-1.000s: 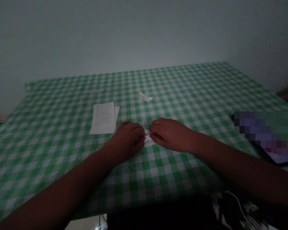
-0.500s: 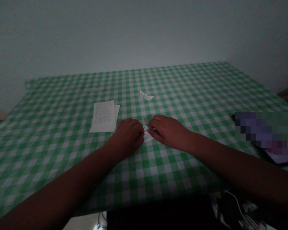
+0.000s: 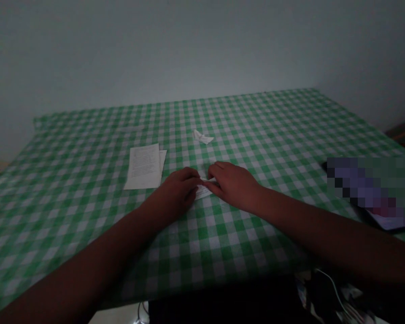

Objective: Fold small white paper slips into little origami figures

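A folded paper strip (image 3: 204,191) is pinched between the left hand (image 3: 180,189) and the right hand (image 3: 232,185), with one end gripped by each, and is held low over the checked cloth of the bench (image 3: 87,180). Printed sheets (image 3: 143,167) are laid to the left of the hands, and a small folded paper piece (image 3: 202,137) lies beyond them.
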A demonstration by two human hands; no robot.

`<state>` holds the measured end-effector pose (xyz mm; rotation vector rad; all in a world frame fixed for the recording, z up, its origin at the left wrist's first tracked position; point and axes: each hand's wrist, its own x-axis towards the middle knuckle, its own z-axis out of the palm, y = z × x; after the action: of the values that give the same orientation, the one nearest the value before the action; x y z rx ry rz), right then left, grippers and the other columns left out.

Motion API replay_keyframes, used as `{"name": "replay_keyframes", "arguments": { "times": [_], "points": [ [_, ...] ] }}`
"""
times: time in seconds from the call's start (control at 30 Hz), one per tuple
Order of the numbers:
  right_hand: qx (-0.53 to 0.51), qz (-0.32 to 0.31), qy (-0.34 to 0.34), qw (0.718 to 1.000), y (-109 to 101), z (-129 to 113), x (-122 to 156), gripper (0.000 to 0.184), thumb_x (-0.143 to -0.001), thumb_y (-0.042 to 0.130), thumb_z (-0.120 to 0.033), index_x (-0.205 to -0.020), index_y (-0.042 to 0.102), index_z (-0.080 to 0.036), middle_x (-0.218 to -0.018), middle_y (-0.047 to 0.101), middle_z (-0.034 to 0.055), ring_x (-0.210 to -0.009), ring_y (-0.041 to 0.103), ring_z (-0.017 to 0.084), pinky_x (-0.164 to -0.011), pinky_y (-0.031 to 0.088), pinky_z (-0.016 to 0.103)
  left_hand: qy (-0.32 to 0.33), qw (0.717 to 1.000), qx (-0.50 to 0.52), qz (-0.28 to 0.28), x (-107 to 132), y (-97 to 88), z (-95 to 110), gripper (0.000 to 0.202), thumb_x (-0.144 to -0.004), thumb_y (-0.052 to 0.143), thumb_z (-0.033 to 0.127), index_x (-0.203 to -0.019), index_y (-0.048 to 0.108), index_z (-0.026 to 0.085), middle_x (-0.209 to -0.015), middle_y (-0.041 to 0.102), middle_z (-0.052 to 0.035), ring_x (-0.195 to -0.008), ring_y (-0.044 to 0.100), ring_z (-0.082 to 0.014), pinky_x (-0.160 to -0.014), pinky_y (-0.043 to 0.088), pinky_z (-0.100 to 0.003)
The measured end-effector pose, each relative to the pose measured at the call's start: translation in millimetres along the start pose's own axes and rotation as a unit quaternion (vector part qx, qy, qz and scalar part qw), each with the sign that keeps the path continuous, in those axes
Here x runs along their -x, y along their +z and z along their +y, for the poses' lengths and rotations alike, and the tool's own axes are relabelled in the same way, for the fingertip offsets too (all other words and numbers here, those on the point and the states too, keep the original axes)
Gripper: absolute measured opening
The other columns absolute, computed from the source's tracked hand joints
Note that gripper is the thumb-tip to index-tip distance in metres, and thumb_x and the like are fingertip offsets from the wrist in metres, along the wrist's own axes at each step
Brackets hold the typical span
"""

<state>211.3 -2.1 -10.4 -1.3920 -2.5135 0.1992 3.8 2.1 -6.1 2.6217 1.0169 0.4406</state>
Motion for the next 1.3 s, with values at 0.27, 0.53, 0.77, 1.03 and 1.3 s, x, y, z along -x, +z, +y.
{"name": "replay_keyframes", "arguments": {
  "times": [0.27,0.53,0.77,1.03,1.3],
  "points": [
    [0.058,-0.01,-0.039,0.998,-20.0,-24.0,14.1,0.028,-0.101,0.041,-0.024,-0.115,0.064,-0.016,-0.095,0.062,0.0093,-0.092,0.054,0.023,-0.077,0.042,0.036,-0.068,0.988,-0.135,0.022,1.9,-5.7,8.0,0.021,-0.091,0.056,0.023,-0.106,0.071,0.025,-0.118,0.068,-0.0048,-0.111,0.055,-0.0298,-0.096,0.037,-0.054],
    [0.1,-0.077,-0.042,0.991,-17.3,-27.3,22.7,0.041,-0.099,0.04,-0.023,-0.138,0.055,-0.021,-0.11,0.067,0.0129,-0.098,0.059,0.028,-0.079,0.044,0.041,-0.089,0.987,-0.127,0.031,3.1,-3.2,6.9,0.023,-0.093,0.056,0.026,-0.111,0.071,0.026,-0.12,0.068,-0.0048,-0.111,0.053,-0.0293,-0.092,0.036,-0.052],
    [0.133,-0.089,-0.01,0.987,-22.8,-20.6,22.9,0.045,-0.097,0.044,-0.024,-0.14,0.053,-0.033,-0.097,0.072,0.0108,-0.089,0.063,0.03,-0.072,0.042,0.041,-0.092,0.987,-0.135,0.012,4.1,-3.9,6.0,0.026,-0.095,0.053,0.026,-0.115,0.069,0.027,-0.125,0.065,-0.0051,-0.114,0.051,-0.0305,-0.091,0.036,-0.052],
    [0.147,-0.103,0.017,0.984,-25.0,-3.6,14.1,0.046,-0.096,0.043,-0.025,-0.137,0.055,-0.04,-0.087,0.072,0.0092,-0.078,0.065,0.028,-0.066,0.041,0.038,-0.081,0.989,-0.124,-0.02,6.0,-8.5,3.2,0.031,-0.095,0.051,0.026,-0.123,0.065,0.03,-0.129,0.062,-0.0055,-0.117,0.049,-0.0305,-0.095,0.035,-0.052],
    [0.153,-0.089,0.079,0.981,-30.3,12.8,5.7,0.038,-0.094,0.045,-0.026,-0.126,0.065,-0.028,-0.091,0.072,0.0106,-0.078,0.065,0.025,-0.065,0.041,0.035,-0.065,0.993,-0.1,-0.024,6.4,-9.3,-0.8,0.033,-0.094,0.052,0.03,-0.125,0.063,0.028,-0.13,0.06,-0.0059,-0.118,0.049,-0.0293,-0.098,0.033,-0.052]
  ]
}}
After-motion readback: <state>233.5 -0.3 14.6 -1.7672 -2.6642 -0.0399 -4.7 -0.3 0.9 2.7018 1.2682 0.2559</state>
